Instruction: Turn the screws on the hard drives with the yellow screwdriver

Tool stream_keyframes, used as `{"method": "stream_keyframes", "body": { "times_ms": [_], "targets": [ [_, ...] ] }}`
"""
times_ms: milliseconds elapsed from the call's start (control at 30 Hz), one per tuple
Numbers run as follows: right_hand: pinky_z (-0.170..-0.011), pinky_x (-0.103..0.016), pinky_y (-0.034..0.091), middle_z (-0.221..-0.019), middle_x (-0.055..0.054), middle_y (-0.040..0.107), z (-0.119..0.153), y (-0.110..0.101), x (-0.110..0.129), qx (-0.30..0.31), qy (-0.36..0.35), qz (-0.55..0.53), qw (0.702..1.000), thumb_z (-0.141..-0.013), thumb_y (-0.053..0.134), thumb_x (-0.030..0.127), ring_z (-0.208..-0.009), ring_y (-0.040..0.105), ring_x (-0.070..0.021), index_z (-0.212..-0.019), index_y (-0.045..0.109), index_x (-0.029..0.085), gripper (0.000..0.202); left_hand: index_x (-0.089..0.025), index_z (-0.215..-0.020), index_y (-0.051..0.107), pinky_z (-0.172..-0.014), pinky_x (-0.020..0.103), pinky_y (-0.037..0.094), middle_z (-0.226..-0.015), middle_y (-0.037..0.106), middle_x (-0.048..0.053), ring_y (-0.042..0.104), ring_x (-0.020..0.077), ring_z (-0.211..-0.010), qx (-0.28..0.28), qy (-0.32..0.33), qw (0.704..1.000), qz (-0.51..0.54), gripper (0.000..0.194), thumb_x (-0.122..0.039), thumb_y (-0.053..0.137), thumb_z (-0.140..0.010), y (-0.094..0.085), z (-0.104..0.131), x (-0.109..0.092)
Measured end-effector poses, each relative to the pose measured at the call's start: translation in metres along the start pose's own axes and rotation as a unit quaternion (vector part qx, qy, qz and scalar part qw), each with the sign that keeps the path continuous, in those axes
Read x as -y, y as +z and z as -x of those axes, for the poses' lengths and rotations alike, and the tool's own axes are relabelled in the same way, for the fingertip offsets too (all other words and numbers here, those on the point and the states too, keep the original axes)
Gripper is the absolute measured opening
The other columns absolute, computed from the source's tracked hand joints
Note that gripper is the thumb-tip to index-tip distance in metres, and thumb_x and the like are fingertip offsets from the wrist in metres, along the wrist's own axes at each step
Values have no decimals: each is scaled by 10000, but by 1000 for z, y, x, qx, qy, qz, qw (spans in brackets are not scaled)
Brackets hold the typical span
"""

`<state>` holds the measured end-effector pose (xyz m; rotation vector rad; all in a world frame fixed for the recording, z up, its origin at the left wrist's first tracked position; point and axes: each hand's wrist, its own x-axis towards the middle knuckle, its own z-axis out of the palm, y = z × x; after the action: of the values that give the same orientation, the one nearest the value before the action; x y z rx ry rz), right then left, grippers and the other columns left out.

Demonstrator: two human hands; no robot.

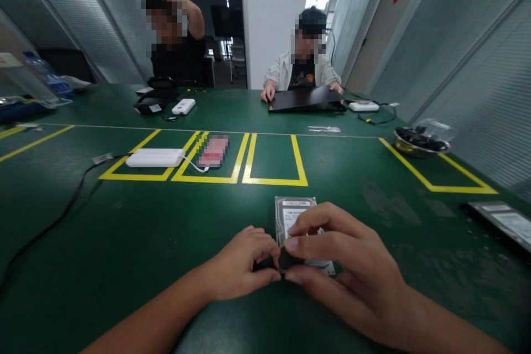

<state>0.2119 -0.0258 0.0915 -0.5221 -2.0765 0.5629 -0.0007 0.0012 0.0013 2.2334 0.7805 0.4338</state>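
I see my left hand (244, 260) and right hand (344, 265) meeting low in the near middle of the green desk (124, 243). Both sets of fingers are pinched shut on a small dark part (286, 261) held between them, just over the near end of a hard drive (292, 215) that lies flat, label up. Far right, a shallow round tray (421, 142) holds dark pieces I cannot make out, under a clear cover. Far left, a white box (155, 157) sits in a yellow-taped square. Across the desk, a person's hands rest on a black laptop (305, 98).
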Motion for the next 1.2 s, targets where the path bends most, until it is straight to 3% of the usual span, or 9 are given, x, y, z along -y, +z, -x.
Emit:
{"method": "stream_keyframes", "body": {
  "times_ms": [500,667,867,1033,1200],
  "targets": [
    [-939,-293,549,-1162,-94,661,-3,-5,2,16,-20,8,1000,-823,519,-18,-1113,619,-156,-1197,599,121,407,-195,-890,640,-797,315,435,-795,608,0,562,190,-808,4,-14,1000,4,144,-337,628,-871,0,0,0],
    [-866,-261,551,-1082,-82,648,-1,-4,0,21,-9,2,1000,-839,611,29,-1013,625,-139,-1112,636,122,289,-204,-913,642,-837,345,438,-788,612,5,567,208,-826,-2,-11,1000,-1,160,-356,638,-861,-1,-1,-2],
    [-942,-296,535,-1148,-107,647,-2,-4,0,21,-23,6,999,-831,566,-9,-1090,608,-158,-1218,592,103,404,-202,-1008,638,-826,325,437,-846,624,11,570,198,-828,8,-13,1000,3,199,-351,625,-877,-1,0,-1],
    [-851,-272,556,-1071,-79,646,-2,-3,-1,7,-4,7,1000,-824,661,60,-994,625,-152,-1152,622,137,340,-210,-1013,645,-881,355,432,-845,634,17,577,223,-882,-4,-10,1000,-1,203,-350,637,-867,-1,0,-1],
    [-897,-285,540,-1072,-82,651,-1,-2,-2,2,-14,8,1000,-814,673,48,-1013,619,-155,-1162,614,124,360,-209,-991,646,-884,356,435,-833,641,15,581,218,-863,-1,-8,1000,2,184,-342,645,-864,-1,0,-1]
  ]
}}
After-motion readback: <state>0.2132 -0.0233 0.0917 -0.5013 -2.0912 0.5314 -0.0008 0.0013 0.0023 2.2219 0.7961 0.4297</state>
